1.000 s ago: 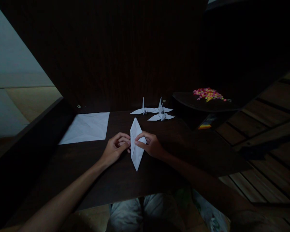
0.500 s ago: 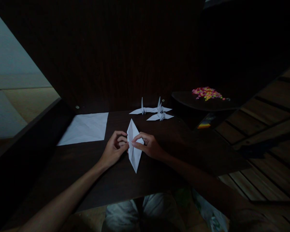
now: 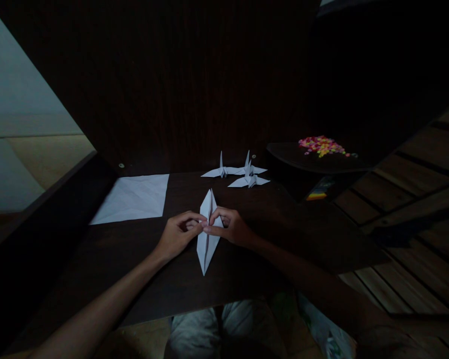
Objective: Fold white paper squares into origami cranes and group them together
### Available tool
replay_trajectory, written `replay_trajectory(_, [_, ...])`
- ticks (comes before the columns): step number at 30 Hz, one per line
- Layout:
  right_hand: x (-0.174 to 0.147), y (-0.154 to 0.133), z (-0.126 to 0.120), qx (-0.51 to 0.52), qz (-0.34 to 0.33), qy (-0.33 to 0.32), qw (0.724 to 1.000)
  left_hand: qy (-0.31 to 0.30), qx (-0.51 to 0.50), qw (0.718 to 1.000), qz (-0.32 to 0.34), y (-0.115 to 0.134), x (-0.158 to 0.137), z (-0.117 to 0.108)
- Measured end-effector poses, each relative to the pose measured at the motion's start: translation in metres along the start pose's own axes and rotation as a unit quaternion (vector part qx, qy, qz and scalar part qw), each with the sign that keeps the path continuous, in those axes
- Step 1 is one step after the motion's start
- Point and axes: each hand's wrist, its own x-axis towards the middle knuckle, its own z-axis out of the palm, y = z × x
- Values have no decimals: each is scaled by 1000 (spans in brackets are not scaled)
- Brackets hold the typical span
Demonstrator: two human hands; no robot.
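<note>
Lying between the hands, folded paper point(image 3: 205, 252): one piece, white, shaped as a long diamond, split by a dark line down its middle, pointed at its near and far ends; placed at the centre of the dark tabletop point(image 3: 134, 284).
Left hand point(image 3: 177, 230): thumb and forefinger brought close together, the paper's middle pinched between them; other fingers curled.
Right hand point(image 3: 234, 228): thumb and forefinger bent, a gap left between them, the paper touched near its middle; whether it is pinched cannot be told.
Paper cranes point(image 3: 250, 181): three, white, grouped beyond, slightly right.
Flat sheet point(image 3: 132, 199): one, white, faintly creased, laid far left.
Coloured pieces point(image 3: 324, 146): one heap, too small to be counted, spread on a shelf point(image 3: 288, 155), far right.
</note>
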Motion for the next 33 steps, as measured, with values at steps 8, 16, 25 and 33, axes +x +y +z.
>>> replay_trajectory(8, [2,1,-1,97,53,14,994,-2,-71,996,-50,0,0,-1])
replay_trajectory(16, [4,6,3,170,38,50,983,-5,-64,996,-61,-4,0,-3])
replay_trajectory(25, [9,4,0,120,98,108,982,-51,18,999,6,7,0,-3])
replay_trajectory(33, [9,1,-3,67,97,107,987,-67,5,998,-17,10,-1,-1])
